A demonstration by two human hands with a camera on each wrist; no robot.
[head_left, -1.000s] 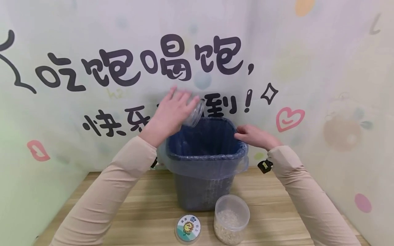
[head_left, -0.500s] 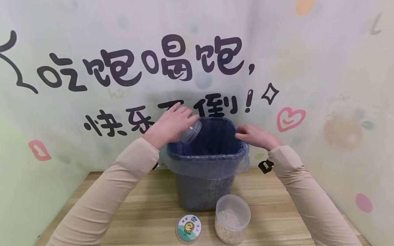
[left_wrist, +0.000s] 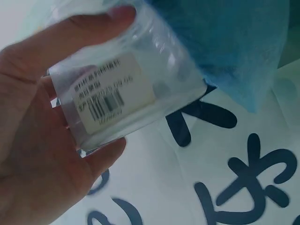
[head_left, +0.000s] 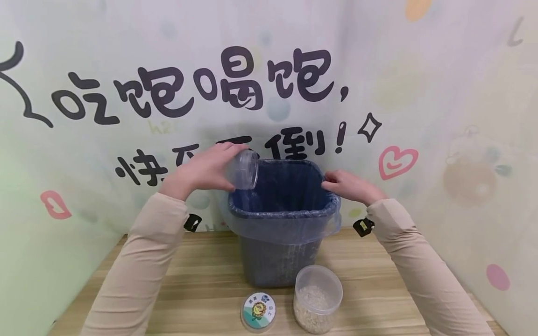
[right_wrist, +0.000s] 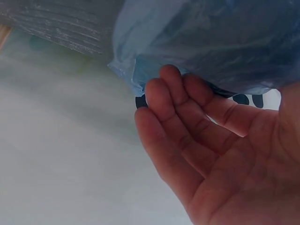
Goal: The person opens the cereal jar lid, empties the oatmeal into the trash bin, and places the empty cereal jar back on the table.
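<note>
My left hand [head_left: 206, 168] grips a clear plastic jar [head_left: 244, 170] over the left rim of a trash can [head_left: 275, 266] lined with a blue bag [head_left: 281, 231]. The jar lies on its side with its mouth towards the can's inside. In the left wrist view a printed barcode label [left_wrist: 110, 93] shows on the jar, and no contents can be made out. My right hand [head_left: 350, 186] holds the can's right rim over the bag. In the right wrist view its curled fingers [right_wrist: 161, 101] lie against the bag's outside; the thumb is hidden there.
In front of the can on the wooden table [head_left: 201, 280] stands an uncovered clear tub [head_left: 318, 298] partly filled with pale flakes or grains. Beside it lies a round lid [head_left: 258, 311] with a sunflower picture. A printed wall [head_left: 269, 112] rises close behind the can.
My left hand dipped with the jar towards the can's mouth, then drew back left; the jar now lies more level. My right hand stays at the rim.
</note>
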